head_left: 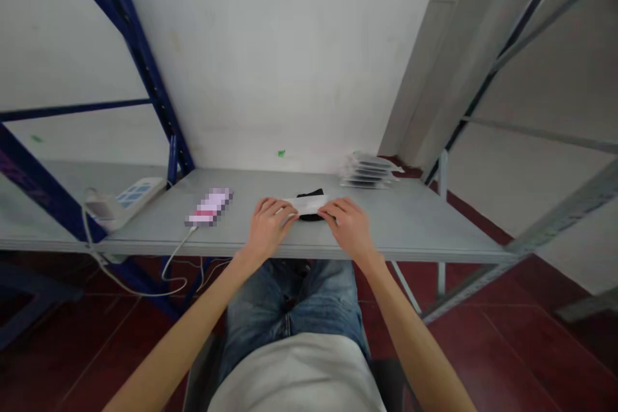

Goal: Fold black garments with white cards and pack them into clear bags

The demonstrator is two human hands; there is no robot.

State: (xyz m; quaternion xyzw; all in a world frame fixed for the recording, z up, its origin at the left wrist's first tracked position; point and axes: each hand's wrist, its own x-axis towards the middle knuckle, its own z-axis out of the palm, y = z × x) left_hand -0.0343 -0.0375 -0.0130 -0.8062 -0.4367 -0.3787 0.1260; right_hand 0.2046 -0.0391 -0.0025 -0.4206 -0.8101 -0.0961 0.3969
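Observation:
A small black folded item wrapped by a white paper band lies on the grey shelf in front of me. My left hand rests with curled fingers pinching the band's left end. My right hand holds the band's right end the same way. Part of the black item is hidden under my fingers.
A stack of flat clear packets sits at the back right of the shelf. A phone with a white cable lies to the left, and a white power strip farther left. Blue rack posts stand left, grey ones right.

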